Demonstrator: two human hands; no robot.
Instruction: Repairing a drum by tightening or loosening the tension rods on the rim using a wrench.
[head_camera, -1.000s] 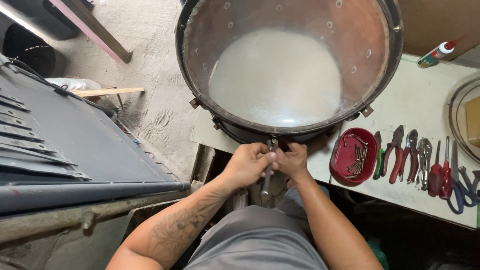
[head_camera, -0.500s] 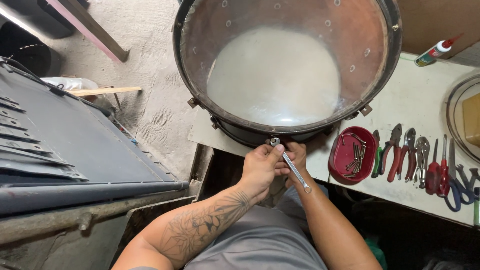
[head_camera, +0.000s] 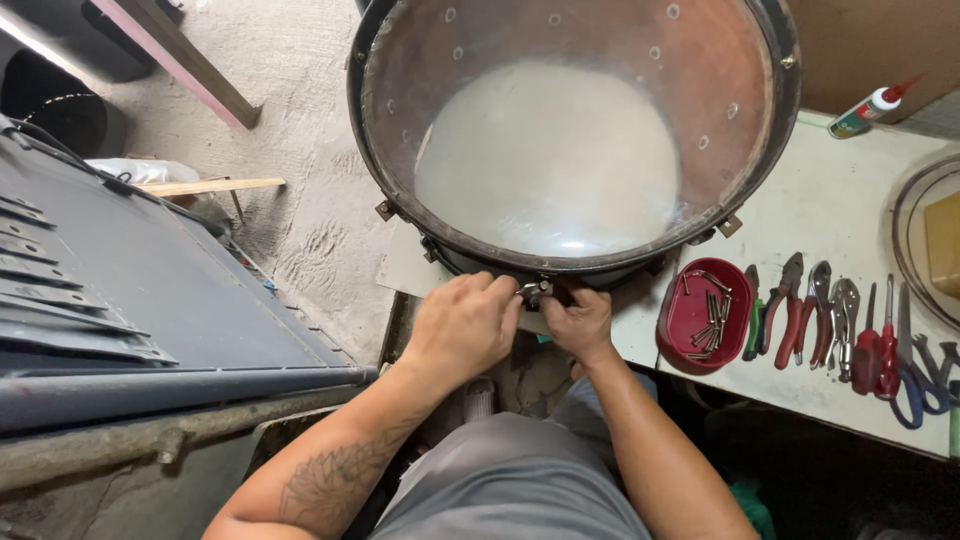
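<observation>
A large round drum shell (head_camera: 770, 120) with a dark metal rim stands on a white table (head_camera: 830, 200); its pale skin (head_camera: 550, 160) shows at the bottom. Both hands meet at the rim's near edge. My left hand (head_camera: 462, 325) curls its fingers against a small metal fitting (head_camera: 536, 291) on the hoop. My right hand (head_camera: 582, 322) pinches the same fitting from the right. Whether a tool is in either hand is hidden by the fingers.
To the right on the table lie a red tray of screws (head_camera: 700, 315), pliers (head_camera: 790, 300), red screwdrivers (head_camera: 880, 345), blue-handled scissors (head_camera: 915, 390), a glue bottle (head_camera: 870, 108) and a round hoop (head_camera: 915, 250). A grey metal panel (head_camera: 120, 290) fills the left.
Half a second ago my right hand held a slim wrench angled below the rim. Both hands have since moved up onto the fitting, and the wrench is out of sight.
</observation>
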